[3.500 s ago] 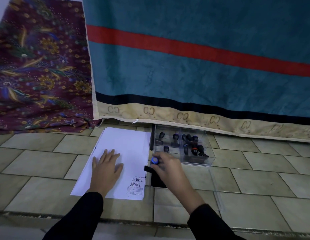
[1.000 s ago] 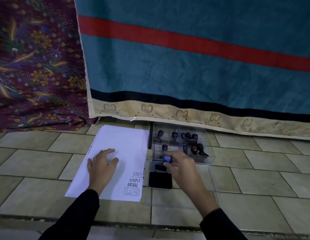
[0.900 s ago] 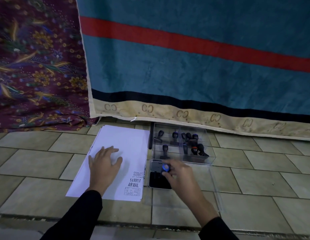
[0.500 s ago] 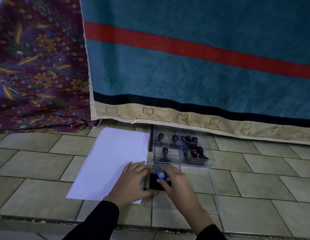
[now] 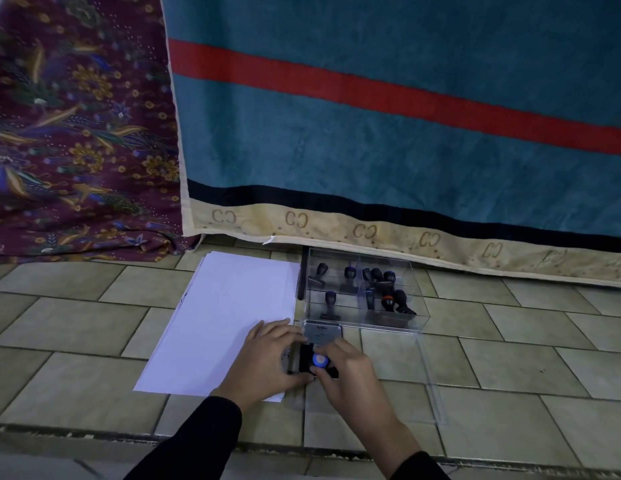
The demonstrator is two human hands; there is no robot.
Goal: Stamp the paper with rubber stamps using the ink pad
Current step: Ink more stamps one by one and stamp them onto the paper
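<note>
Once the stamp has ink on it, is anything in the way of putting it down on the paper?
Only the left hand, resting on the paper's near right corner. The right hand holds the blue-topped stamp on the ink pad; the rest of the sheet lies bare.

Paper (image 5: pixel 229 317) white. Stamp knob (image 5: pixel 320 360) blue. Ink pad (image 5: pixel 307 362) black, lid (image 5: pixel 322 333) silver-grey. Towel (image 5: pixel 388 140) teal – red stripe, black band, cream hem. Cloth (image 5: pixel 77 133) maroon – gold-blue floral. Floor tiles (image 5: pixel 77 327) olive-beige. Sleeves (image 5: pixel 198 441) black.
</note>
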